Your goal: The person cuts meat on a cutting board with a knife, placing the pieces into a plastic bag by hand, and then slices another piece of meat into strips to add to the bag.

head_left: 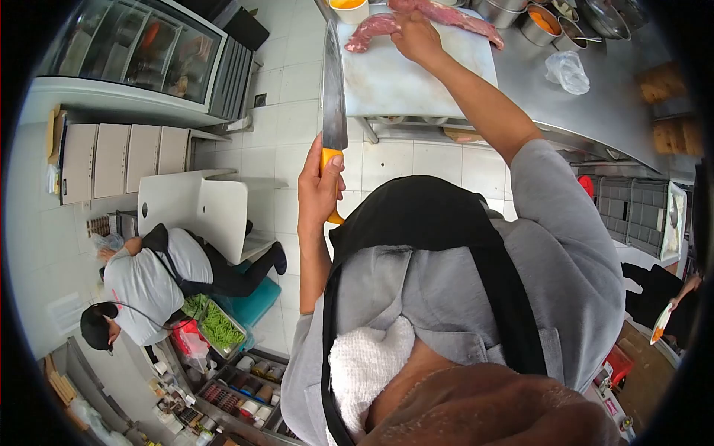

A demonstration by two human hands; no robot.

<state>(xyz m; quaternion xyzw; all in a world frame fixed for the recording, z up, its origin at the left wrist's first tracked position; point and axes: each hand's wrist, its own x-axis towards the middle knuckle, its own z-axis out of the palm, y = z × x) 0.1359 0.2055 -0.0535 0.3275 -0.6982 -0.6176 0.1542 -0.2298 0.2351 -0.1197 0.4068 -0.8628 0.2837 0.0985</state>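
Note:
My left hand (320, 182) is closed around the yellow handle of a large kitchen knife (335, 97), its broad blade pointing up and away along the left side of the cutting board. On the white cutting board (416, 85), my right hand (416, 37) has its fingers curled over a piece of raw meat (370, 31), whose left end sticks out. A longer strip of raw meat (468, 21) stretches to the right behind that hand. The fingertips are partly hidden against the meat, and the knife blade is apart from it.
A white tub (349, 10) stands at the board's far left corner. Metal pots (541, 26) and a crumpled plastic bag (567, 72) sit on the steel counter (535, 104) to the right. At left, another person (149, 267) bends near a tray of green vegetables (221, 327).

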